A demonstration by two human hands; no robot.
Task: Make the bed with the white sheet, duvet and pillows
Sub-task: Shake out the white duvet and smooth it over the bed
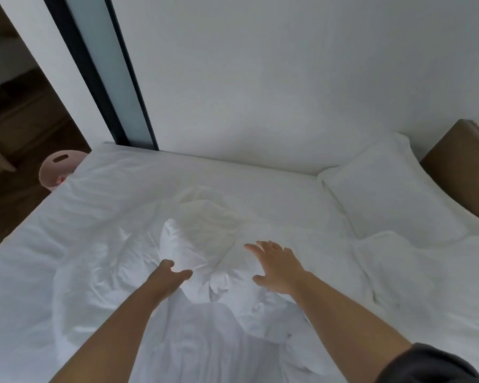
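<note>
A pink basket stands beyond the bed's left corner. The white sheet lies spread but creased. The left hand, fingers apart, reaches the duvet, bunched mid-bed and not yet laid out. The right hand hovers over it, fingers splayed, empty. Pillows lie by the headboard.

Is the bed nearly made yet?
Not yet. The white sheet lies spread and one pillow sits by the headboard. The left hand and right hand, both open, reach for the duvet, bunched in the middle. It needs spreading flat.
</note>
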